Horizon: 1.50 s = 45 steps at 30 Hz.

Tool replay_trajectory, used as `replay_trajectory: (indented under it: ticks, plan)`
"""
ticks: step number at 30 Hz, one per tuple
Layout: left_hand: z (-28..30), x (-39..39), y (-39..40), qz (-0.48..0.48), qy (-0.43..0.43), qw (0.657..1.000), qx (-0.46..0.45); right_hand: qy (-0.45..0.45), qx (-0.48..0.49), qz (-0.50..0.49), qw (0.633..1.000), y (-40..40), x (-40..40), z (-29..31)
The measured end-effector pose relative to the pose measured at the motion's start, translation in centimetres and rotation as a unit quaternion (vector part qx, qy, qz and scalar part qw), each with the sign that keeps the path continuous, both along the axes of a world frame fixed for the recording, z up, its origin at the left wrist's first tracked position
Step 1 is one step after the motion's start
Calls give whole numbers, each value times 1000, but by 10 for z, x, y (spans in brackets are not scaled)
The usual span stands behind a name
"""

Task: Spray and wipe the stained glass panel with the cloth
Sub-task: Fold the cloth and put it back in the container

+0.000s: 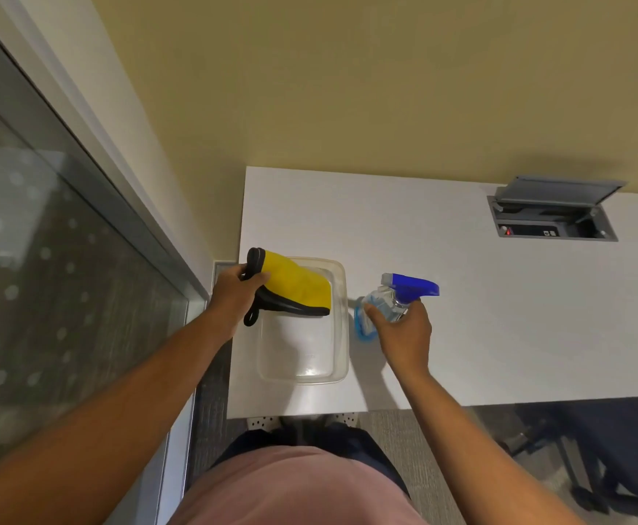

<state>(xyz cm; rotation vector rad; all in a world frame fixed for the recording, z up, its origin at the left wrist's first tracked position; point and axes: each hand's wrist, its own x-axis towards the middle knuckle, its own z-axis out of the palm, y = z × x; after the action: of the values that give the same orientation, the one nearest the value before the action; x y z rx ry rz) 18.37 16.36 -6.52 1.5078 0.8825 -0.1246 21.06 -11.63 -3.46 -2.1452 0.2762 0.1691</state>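
Note:
My left hand (234, 293) grips a folded yellow cloth with a black edge (294, 284), held over the far end of a clear plastic tub (342, 358) on the white table. My right hand (404, 327) is closed around the neck of a clear spray bottle with a blue trigger head (410, 288), just right of the tub; the nozzle points right. The glass panel (44, 278) fills the left side of the view, in a grey frame, with pale round spots on it. Both hands are apart from the glass.
The white table (499, 316) stands against a beige wall. An open grey power socket box (552, 217) is set in its far right. A dark chair (594, 449) sits under the table at lower right. Grey carpet lies below.

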Motion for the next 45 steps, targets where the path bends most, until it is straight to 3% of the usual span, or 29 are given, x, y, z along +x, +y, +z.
replay_trajectory:
  ticks: [6, 11, 19, 29, 45]
  plan:
    - [2, -1, 3, -4, 3, 1000, -7, -53, -7, 38, 998, -13, 5, 27]
    - [1, -4, 6, -15, -1, 1000, -9, -124, 17, 161, 979, -12, -12, 88]
    - [-2, 0, 4, -13, 1, 1000, -4, -71, 39, 356, 931, 28, -25, 83]
    - [-4, 0, 3, -14, -3, 1000, 12, -4, -9, 407, 914, 39, -28, 15]
    - [-3, -3, 0, -16, -9, 999, 36, -4, -23, 409, 912, 50, -38, 5]
